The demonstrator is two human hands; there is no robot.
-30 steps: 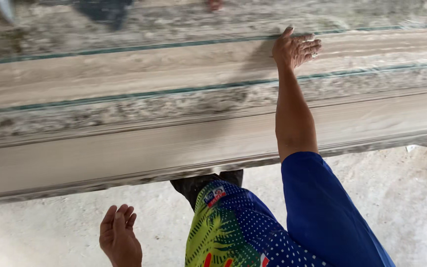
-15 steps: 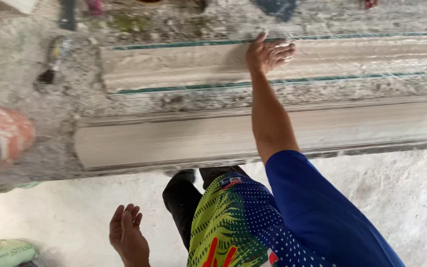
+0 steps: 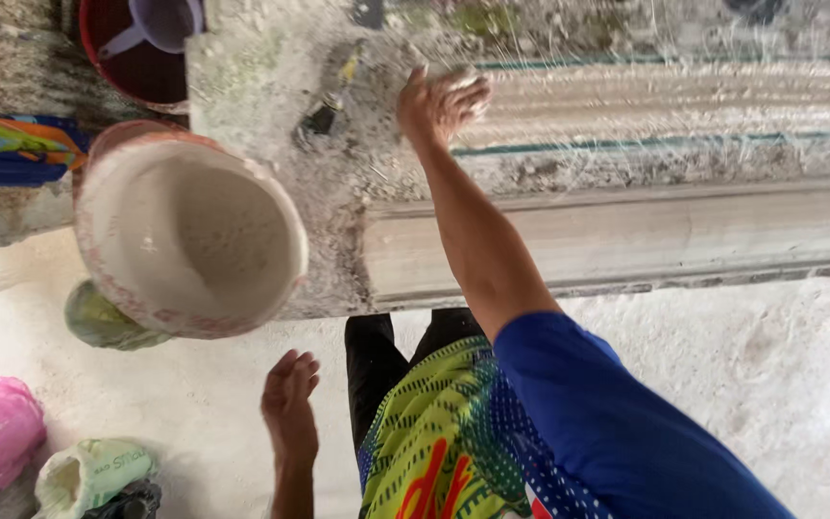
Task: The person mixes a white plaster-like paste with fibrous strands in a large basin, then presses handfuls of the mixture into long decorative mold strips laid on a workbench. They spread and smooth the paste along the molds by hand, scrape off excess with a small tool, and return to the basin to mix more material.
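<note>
Moulding (image 3: 665,101) (one long plaster length) lay under the right hand (image 3: 439,101), fingers spread flat; left hand (image 3: 290,404) hung loosely open beside one bucket (image 3: 189,235).

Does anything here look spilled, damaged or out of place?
Nothing damaged. White plaster crusts the bench around the moulding under the right hand, and coats the bucket, which stands partly past the bench edge.

Even, diffuse daylight; scene bright, no single source discernible. Shadows soft, faint: weak shade under white bucket (image 3: 189,240) and beneath bench edge. Pale floor (image 3: 770,384) near overexposed, little texture retained. Motion blur strong on right hand (image 3: 439,101) and along moulding (image 3: 665,106), streaked horizontally. Left hand (image 3: 288,408) moderately sharp. Upper frame edge smeared, detail lost.
</note>
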